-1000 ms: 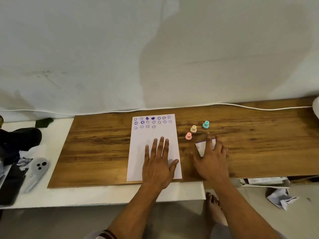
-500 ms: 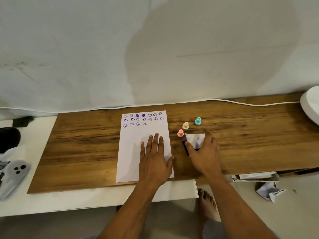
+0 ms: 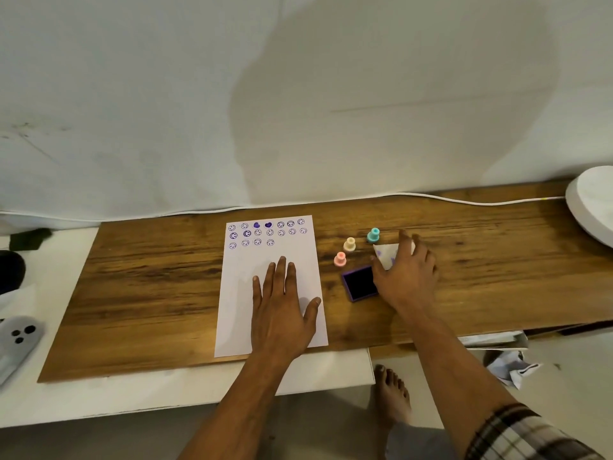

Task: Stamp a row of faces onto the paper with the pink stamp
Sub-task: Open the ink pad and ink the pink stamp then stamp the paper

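Since the earlier frame the right hand (image 3: pixel 406 275) has carried the white, purple-stained lid (image 3: pixel 388 254) to the far right, uncovering the ink pad (image 3: pixel 360 283), which now lies open on the wooden table (image 3: pixel 159 287) with its dark purple face exposed. The right hand's fingers (image 3: pixel 405 239) are curled loosely around the lid, holding it just right of the pad; how firmly they grip it cannot be told.

The left hand (image 3: pixel 280 310) lies flat and spread on the near half of the paper (image 3: pixel 265 257), palm down, holding nothing.

The paper lies lengthwise on the table. Its far end carries two full rows of purple stamped faces and a third row of four faces starting from the left edge.

The pink stamp (image 3: pixel 340 259) stands upright on the table, untouched, just right of the paper and just beyond the ink pad's far left corner. A beige stamp (image 3: pixel 349 244) and a teal stamp (image 3: pixel 373 235) stand upright beyond it, in a diagonal line running to the far right. The teal stamp is near the right hand's fingertips, apart from them.
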A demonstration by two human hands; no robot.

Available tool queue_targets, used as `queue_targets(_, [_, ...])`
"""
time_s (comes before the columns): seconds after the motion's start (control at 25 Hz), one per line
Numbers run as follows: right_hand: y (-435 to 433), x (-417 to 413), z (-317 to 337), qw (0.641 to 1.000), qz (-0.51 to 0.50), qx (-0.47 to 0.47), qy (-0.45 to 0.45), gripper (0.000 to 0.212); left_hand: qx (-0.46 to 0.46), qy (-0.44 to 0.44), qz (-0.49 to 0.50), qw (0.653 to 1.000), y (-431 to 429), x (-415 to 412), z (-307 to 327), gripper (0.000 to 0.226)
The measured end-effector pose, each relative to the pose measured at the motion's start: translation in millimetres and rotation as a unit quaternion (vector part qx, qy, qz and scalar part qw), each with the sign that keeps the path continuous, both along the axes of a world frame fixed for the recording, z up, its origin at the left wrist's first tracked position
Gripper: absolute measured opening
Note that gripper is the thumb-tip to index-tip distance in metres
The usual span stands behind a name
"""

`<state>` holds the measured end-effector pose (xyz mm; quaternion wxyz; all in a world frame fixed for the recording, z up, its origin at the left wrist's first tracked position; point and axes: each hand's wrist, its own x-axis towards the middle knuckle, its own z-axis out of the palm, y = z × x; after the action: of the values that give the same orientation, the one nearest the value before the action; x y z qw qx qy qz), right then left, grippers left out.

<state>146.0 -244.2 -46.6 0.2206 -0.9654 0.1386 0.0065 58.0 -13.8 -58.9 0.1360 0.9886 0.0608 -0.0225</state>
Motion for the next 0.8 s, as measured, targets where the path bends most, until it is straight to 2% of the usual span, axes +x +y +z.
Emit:
queue_targets(0.08, [19.5, -0.2, 2.0, 0.997, 0.058, -0.006, -0.054, 0.064, -0.006, -0.001, 0.003, 1.0, -0.5, 3.0, 1.1, 0.091])
queue_targets(0.2, [56.8, 0.4, 2.5, 0.986, 0.161, -0.041, -0.01, 0.046, -0.011, 0.004, 0.004, 1.0, -2.7, 2.8, 4.9, 0.089])
queue_targets(0.28, [67.9, -0.1, 1.7, 0.981, 0.185, -0.063, 0.015, 0.036, -0.026, -0.004, 0.01, 1.0, -2.7, -0.7, 9.2, 0.083])
queue_targets(0.32, [68.2, -2.5, 1.0, 0.984, 0.171, -0.036, 0.012, 0.032, -0.05, -0.012, 0.019, 0.999, -3.1, -1.4, 11.3, 0.078])
queue_targets(0.4, [64.8, -15.5, 6.4, 0.989, 0.077, 0.128, 0.001, 0.028, -0.164, -0.022, 0.053, 0.985, -5.7, 1.0, 17.9, 0.066])
queue_targets(0.44, [63.6, -25.5, 11.1, 0.969, 0.019, 0.246, 0.005, 0.026, -0.25, -0.017, 0.069, 0.966, -7.8, 4.5, 22.2, 0.06])
queue_targets(0.48, [63.3, -35.4, 15.9, 0.934, -0.026, 0.356, 0.014, 0.023, -0.333, -0.006, 0.075, 0.94, -10.5, 8.5, 25.8, 0.055])
queue_targets(0.56, [65.0, -52.0, 24.8, 0.871, -0.075, 0.484, 0.04, 0.019, -0.414, 0.013, 0.062, 0.908, -14.8, 12.5, 32.3, 0.046])
queue_targets(0.68, [66.1, -63.9, 36.5, 0.834, -0.074, 0.545, 0.042, 0.017, -0.429, 0.005, 0.063, 0.901, -16.6, 11.4, 35.2, 0.037])
queue_targets(0.8, [64.7, -64.6, 41.3, 0.839, -0.068, 0.539, 0.045, 0.018, -0.445, 0.013, 0.073, 0.892, -14.6, 9.8, 36.0, 0.033])
